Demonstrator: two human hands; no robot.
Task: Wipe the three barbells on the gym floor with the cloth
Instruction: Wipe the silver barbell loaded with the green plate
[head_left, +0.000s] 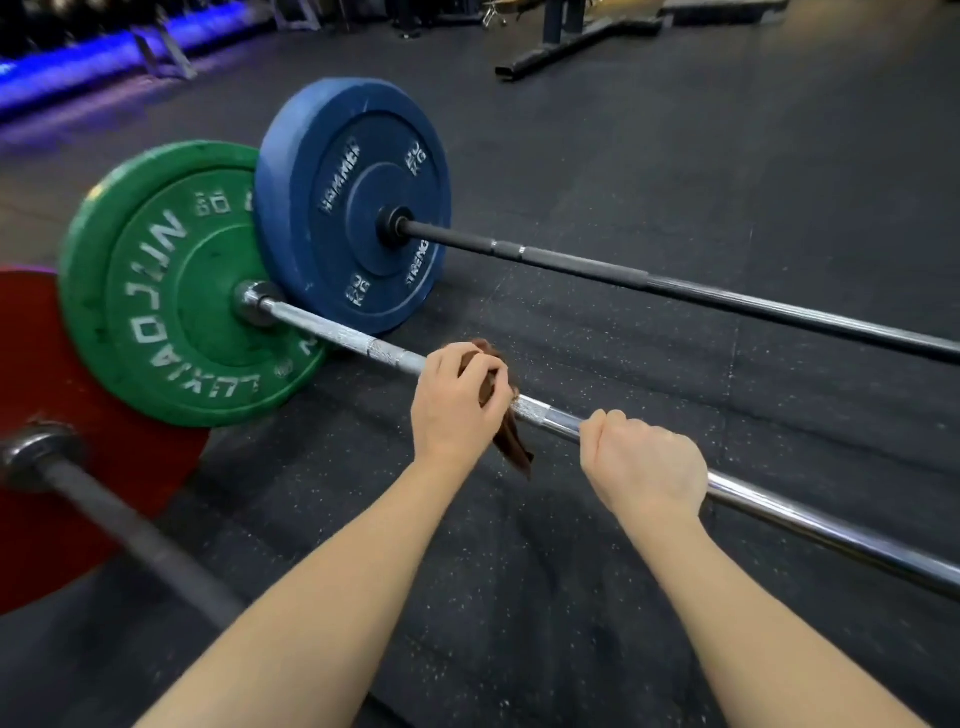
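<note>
At nine o'clock the red barbell (31, 415) is lying blurred on the gym floor (675, 156), the green barbell (550, 417) beside it, the blue barbell (571, 264) sitting out toward eleven. Dead centre, your left hand (457, 400) is curling its fingers round the brown cloth (511, 447), pressing it onto the green barbell. Just toward four o'clock, your right hand (641, 462) is wrapping tight around that same bar.

One chrome barbell (831, 525), two dark barbells (727, 297), one red plate (31, 467), one green plate (156, 291), one blue plate (353, 171), one brown cloth (513, 448), one left hand (454, 402), one right hand (644, 462).
</note>
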